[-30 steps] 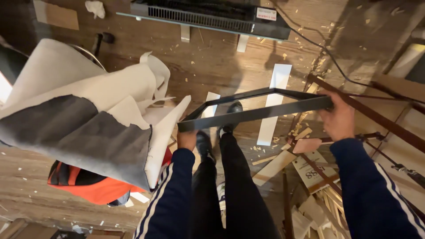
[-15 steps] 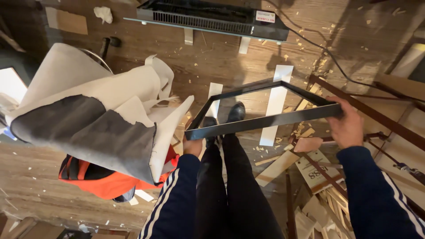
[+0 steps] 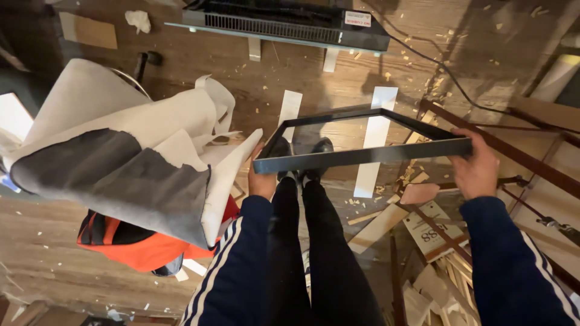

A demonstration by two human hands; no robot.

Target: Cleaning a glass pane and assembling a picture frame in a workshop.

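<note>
A dark metal frame (image 3: pixel 362 142) is held level above a wooden floor (image 3: pixel 199 72) littered with shavings.
The left hand (image 3: pixel 261 181) grips its near left corner, the right hand (image 3: pixel 477 169) its right end, beside rolled cloth (image 3: pixel 115 157).

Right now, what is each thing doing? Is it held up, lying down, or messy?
metal frame: held up off the floor, roughly level, gripped at both ends.
left hand: closed on the frame's left corner.
right hand: closed on the frame's right end.
grey and white fabric: crumpled in a heap.
orange bag: lying on the floor, partly under the fabric.
heater: standing on the floor, cable attached.
wood scraps: scattered on the floor.
</note>
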